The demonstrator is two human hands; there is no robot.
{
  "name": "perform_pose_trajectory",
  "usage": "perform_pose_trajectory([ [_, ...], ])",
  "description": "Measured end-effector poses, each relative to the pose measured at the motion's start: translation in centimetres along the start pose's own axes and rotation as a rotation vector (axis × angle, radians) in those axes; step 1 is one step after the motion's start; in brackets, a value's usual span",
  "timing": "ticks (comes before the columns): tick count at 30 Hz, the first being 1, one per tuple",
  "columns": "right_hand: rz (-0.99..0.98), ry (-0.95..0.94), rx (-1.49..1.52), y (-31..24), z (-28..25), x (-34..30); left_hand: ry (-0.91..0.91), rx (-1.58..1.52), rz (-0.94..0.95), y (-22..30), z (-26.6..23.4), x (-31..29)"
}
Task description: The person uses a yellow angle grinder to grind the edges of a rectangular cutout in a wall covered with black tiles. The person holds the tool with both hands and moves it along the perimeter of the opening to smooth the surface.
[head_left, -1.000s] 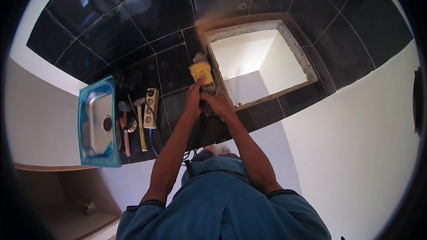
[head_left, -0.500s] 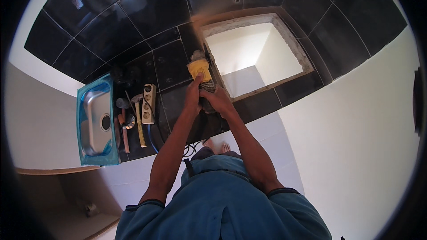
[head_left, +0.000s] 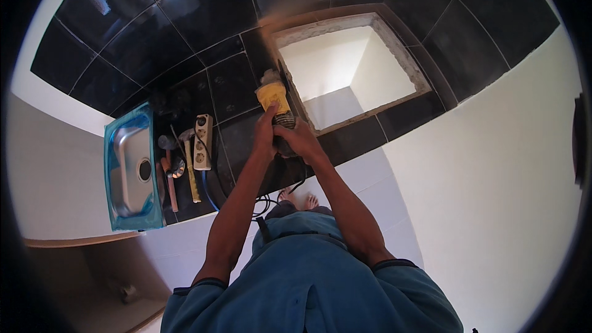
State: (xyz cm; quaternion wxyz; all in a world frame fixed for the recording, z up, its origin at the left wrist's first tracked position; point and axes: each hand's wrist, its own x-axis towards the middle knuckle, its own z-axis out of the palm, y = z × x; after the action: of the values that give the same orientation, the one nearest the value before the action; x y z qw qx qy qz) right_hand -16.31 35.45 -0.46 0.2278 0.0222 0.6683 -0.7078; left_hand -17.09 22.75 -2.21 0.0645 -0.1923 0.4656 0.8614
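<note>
My left hand [head_left: 264, 134] and right hand [head_left: 300, 140] are closed around an angle grinder [head_left: 283, 119], the right nearer the counter cut-out [head_left: 401, 55]. The tool's long axis runs away from me, leaning left; beyond my grip its yellow head [head_left: 271, 94] sits just left of that opening, dust [head_left: 269, 34] farther on.

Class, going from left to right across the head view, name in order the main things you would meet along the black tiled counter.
Blue-edged rectangular steel sink, yellow-handled hammer, long white power strip, yellow-and-black power tool, rough-edged rectangular opening.
</note>
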Motion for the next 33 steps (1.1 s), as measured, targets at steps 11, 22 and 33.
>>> perform_pose_trajectory([
  [11,0.038,0.061,-0.023,0.8,0.0,-1.3,-0.030,-0.012,-0.006,-0.4,0.2,-1.4],
  [22,-0.025,0.081,-0.053,2.4,-0.1,-1.6,0.003,0.005,-0.007,-0.7,0.7,-2.7],
  [33,-0.050,0.091,-0.109,4.0,-0.6,-2.2,0.010,0.003,0.001,-1.6,0.6,-3.8],
])
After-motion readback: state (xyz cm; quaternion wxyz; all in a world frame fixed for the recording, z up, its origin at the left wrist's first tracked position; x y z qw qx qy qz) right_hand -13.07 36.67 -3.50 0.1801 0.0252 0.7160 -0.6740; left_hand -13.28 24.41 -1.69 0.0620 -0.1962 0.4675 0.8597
